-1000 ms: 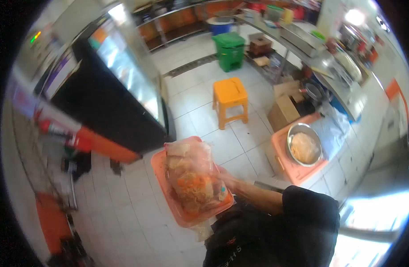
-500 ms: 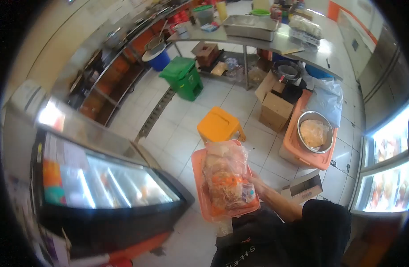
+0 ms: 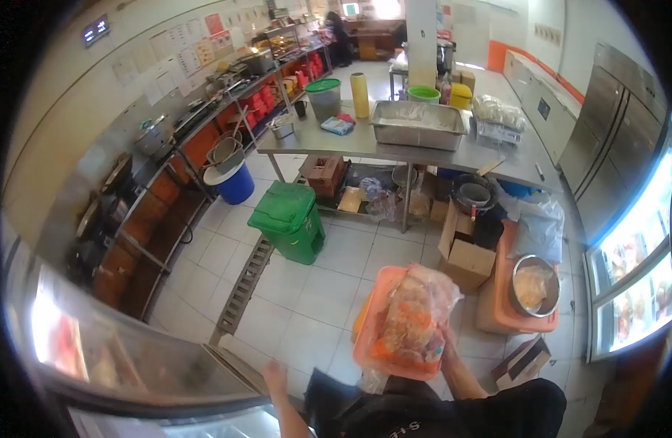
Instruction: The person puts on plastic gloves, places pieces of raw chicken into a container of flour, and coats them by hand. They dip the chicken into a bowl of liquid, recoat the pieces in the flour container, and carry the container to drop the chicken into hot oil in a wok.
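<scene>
Gripping the pink plastic tray [image 3: 366, 342] at its right edge, the right hand [image 3: 448, 349] sits nearer the bagged food [image 3: 415, 315], which lies inside, lengthwise from the torso [image 3: 453, 417]; the left hand [image 3: 275, 375] (open or curled, I can't tell) hangs beyond the left edge.

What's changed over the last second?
The view has tilted up, and the tray sits farther right in it, hiding most of the stool. The left grip has appeared, apart from the tray; whether it let go is unclear. Unchanged: right grip on tray, bag aboard.
</scene>
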The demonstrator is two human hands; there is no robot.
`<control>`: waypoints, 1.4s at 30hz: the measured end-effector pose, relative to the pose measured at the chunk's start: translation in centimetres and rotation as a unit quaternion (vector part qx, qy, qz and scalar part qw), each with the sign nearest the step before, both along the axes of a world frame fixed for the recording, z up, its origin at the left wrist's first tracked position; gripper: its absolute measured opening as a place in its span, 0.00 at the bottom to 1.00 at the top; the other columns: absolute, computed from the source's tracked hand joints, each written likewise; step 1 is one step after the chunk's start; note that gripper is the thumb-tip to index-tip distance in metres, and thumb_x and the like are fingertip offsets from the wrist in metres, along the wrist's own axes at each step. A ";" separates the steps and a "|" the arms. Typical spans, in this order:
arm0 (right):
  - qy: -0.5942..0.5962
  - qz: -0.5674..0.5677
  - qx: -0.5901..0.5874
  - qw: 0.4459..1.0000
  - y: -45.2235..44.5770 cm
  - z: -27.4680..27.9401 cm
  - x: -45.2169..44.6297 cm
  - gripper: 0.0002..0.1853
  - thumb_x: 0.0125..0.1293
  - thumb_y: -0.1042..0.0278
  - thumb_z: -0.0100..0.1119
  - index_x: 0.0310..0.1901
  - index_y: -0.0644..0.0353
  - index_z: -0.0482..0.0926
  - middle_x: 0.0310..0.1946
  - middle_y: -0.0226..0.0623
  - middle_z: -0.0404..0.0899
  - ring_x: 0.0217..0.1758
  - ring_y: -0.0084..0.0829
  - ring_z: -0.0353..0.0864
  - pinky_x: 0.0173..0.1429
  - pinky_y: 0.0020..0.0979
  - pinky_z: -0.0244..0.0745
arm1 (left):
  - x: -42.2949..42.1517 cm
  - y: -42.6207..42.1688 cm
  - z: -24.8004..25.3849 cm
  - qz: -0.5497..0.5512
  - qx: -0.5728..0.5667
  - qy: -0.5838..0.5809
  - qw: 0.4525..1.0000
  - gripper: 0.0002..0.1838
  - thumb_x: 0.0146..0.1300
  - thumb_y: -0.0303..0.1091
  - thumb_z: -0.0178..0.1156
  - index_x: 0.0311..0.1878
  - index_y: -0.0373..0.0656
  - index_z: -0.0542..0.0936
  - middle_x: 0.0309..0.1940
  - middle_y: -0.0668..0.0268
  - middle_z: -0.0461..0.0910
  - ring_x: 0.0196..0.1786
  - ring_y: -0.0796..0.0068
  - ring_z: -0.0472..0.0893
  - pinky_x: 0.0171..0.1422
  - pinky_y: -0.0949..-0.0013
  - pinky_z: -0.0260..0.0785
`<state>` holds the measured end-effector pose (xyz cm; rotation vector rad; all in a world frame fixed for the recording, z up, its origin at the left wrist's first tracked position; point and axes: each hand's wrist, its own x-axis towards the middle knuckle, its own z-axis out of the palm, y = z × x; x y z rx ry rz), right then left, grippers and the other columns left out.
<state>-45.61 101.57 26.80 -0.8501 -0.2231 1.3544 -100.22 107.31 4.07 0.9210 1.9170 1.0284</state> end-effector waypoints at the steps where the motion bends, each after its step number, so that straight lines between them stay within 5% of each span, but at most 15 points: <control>1: 0.000 -0.012 -0.007 1.000 2.3 0.4 -0.8 0.27 0.74 0.57 0.59 0.70 0.57 0.67 0.51 0.38 0.80 0.49 0.32 0.83 0.50 0.38 0.84 | -1.0 8.3 3.7 -0.192 -0.071 0.167 0.964 0.36 0.59 0.22 0.68 0.71 0.35 0.68 0.67 0.48 0.74 0.65 0.55 0.78 0.70 0.57 0.71; 2: -0.002 -0.024 -0.017 1.000 4.4 0.5 -1.3 0.27 0.74 0.58 0.59 0.70 0.57 0.67 0.50 0.37 0.80 0.48 0.32 0.83 0.50 0.38 0.84 | 0.9 13.0 8.1 -0.080 0.043 -0.043 0.995 0.35 0.56 0.21 0.71 0.67 0.34 0.70 0.63 0.48 0.76 0.62 0.57 0.79 0.63 0.61 0.75; 4: -0.001 -0.046 -0.029 0.998 8.7 -0.3 -3.0 0.27 0.74 0.58 0.59 0.69 0.57 0.67 0.48 0.37 0.80 0.46 0.31 0.83 0.48 0.37 0.84 | 4.0 21.6 18.3 -0.119 0.071 -0.044 0.989 0.35 0.56 0.21 0.72 0.67 0.34 0.69 0.60 0.51 0.77 0.58 0.59 0.81 0.60 0.62 0.78; 6: -0.010 -0.072 -0.031 0.997 14.1 -1.2 -4.0 0.26 0.74 0.58 0.60 0.68 0.57 0.67 0.47 0.36 0.80 0.44 0.30 0.83 0.47 0.36 0.84 | 2.5 27.2 19.4 -0.148 0.062 -0.084 0.983 0.36 0.56 0.21 0.73 0.68 0.34 0.69 0.61 0.52 0.77 0.56 0.60 0.82 0.59 0.62 0.78; 10: -0.020 -0.091 -0.028 0.995 26.4 -2.7 -5.3 0.25 0.74 0.59 0.60 0.67 0.58 0.68 0.43 0.35 0.80 0.40 0.28 0.83 0.44 0.34 0.84 | -2.5 31.1 7.6 -0.055 0.044 -0.227 0.971 0.30 0.64 0.28 0.69 0.67 0.36 0.69 0.55 0.57 0.78 0.52 0.66 0.83 0.53 0.67 0.78; 11: -0.014 -0.094 -0.035 0.995 29.5 -2.9 -6.2 0.25 0.74 0.59 0.60 0.67 0.58 0.68 0.43 0.35 0.80 0.39 0.27 0.82 0.43 0.34 0.84 | -5.9 30.3 2.3 -0.130 -0.039 -0.090 0.987 0.26 0.69 0.38 0.65 0.65 0.38 0.72 0.53 0.58 0.79 0.53 0.68 0.83 0.52 0.68 0.78; 13: -0.009 -0.098 -0.031 0.995 36.8 -2.9 -7.2 0.25 0.73 0.60 0.60 0.67 0.58 0.69 0.41 0.34 0.80 0.38 0.26 0.82 0.42 0.33 0.84 | -5.9 28.1 -3.7 0.014 -0.218 -0.110 0.970 0.22 0.74 0.44 0.57 0.63 0.38 0.75 0.53 0.58 0.79 0.56 0.67 0.80 0.59 0.62 0.75; 17: -0.003 -0.136 -0.018 0.991 52.6 -3.0 -8.8 0.24 0.73 0.60 0.61 0.65 0.58 0.69 0.38 0.33 0.80 0.34 0.24 0.82 0.39 0.31 0.84 | -0.4 34.0 -3.3 -0.151 -0.377 -0.091 0.909 0.21 0.74 0.42 0.57 0.62 0.38 0.75 0.53 0.59 0.79 0.56 0.67 0.80 0.60 0.63 0.74; 26: -0.016 -0.315 -0.014 0.949 85.6 -12.6 -6.9 0.17 0.74 0.61 0.61 0.60 0.53 0.73 0.32 0.28 0.78 0.31 0.25 0.79 0.35 0.32 0.80 | 2.1 59.5 -2.1 -0.252 -0.376 -0.058 0.890 0.18 0.75 0.37 0.57 0.61 0.38 0.76 0.52 0.60 0.79 0.56 0.68 0.79 0.63 0.64 0.72; 30: -0.066 -0.387 -0.075 0.917 98.1 -15.1 -6.4 0.21 0.72 0.56 0.64 0.61 0.53 0.73 0.38 0.28 0.80 0.38 0.25 0.80 0.39 0.32 0.78 | 2.0 73.9 1.3 -0.238 -0.236 -0.091 0.938 0.17 0.75 0.35 0.56 0.61 0.37 0.76 0.52 0.61 0.79 0.57 0.68 0.78 0.64 0.65 0.72; 31: -0.082 -0.394 -0.106 0.909 99.8 -15.1 -6.3 0.22 0.72 0.55 0.65 0.61 0.54 0.74 0.40 0.28 0.80 0.40 0.24 0.80 0.40 0.32 0.78 | 4.2 78.8 4.3 -0.084 -0.119 -0.175 0.974 0.15 0.72 0.30 0.59 0.59 0.36 0.76 0.48 0.63 0.80 0.49 0.72 0.80 0.55 0.73 0.74; 32: -0.076 -0.355 -0.132 0.922 101.1 -14.1 -6.3 0.27 0.70 0.56 0.66 0.64 0.58 0.71 0.49 0.32 0.80 0.48 0.28 0.80 0.49 0.34 0.78 | 2.8 84.4 3.8 -0.136 -0.074 -0.214 0.965 0.15 0.73 0.31 0.58 0.59 0.35 0.75 0.47 0.64 0.80 0.46 0.72 0.80 0.50 0.72 0.74; 34: -0.074 -0.273 -0.129 0.950 102.2 -9.4 -6.5 0.26 0.69 0.54 0.67 0.62 0.60 0.74 0.51 0.33 0.81 0.51 0.28 0.80 0.52 0.33 0.78 | 9.4 93.4 13.4 -0.061 -0.055 -0.157 0.984 0.15 0.73 0.32 0.58 0.58 0.36 0.76 0.47 0.64 0.80 0.47 0.73 0.79 0.50 0.72 0.74; 38: -0.332 -0.084 -0.129 0.931 102.2 -6.9 -5.0 0.24 0.69 0.49 0.67 0.54 0.61 0.81 0.48 0.34 0.83 0.49 0.24 0.82 0.47 0.31 0.79 | 21.3 103.4 20.5 -0.209 0.000 -0.155 0.966 0.16 0.74 0.35 0.59 0.59 0.37 0.76 0.53 0.62 0.79 0.51 0.73 0.79 0.56 0.69 0.73; 42: -0.404 0.124 -0.065 0.904 98.9 2.5 3.5 0.19 0.69 0.54 0.66 0.51 0.62 0.83 0.43 0.36 0.86 0.44 0.26 0.85 0.48 0.32 0.80 | 35.5 106.9 24.4 -0.352 0.010 -0.187 0.917 0.13 0.74 0.30 0.58 0.58 0.37 0.77 0.54 0.63 0.80 0.53 0.75 0.79 0.59 0.70 0.72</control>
